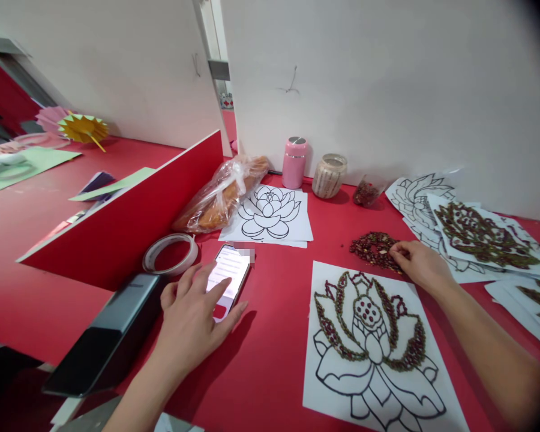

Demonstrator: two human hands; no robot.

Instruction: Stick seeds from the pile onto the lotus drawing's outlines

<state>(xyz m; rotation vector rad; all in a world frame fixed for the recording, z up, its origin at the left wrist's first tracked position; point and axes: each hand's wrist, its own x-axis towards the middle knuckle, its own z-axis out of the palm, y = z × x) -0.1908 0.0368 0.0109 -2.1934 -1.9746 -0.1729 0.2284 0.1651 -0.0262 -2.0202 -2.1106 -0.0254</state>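
Note:
My left hand (193,306) is over a lit smartphone (228,279) lying on the red table. Its fingers are spread, and the index fingertip is at the screen, which shows lines of text. At the right edge of a pile of small dark red beans (372,247), mixed with some paler bits, is my right hand (416,261). Thumb and forefinger are pinched together there; whatever lies between them is hidden. Just below the pile is a lotus drawing (373,372) on white paper. Green and dark red beans or seeds cover parts of its upper petals and dot the seed pod.
A roll of white tape (171,255) and a long dark box (112,330) are at left by a red divider (130,222). Behind stand bagged bread (220,195), a pink flask (294,163), a jar (329,176) and a small bag (368,191). Bean-covered sheets (488,237) lie right.

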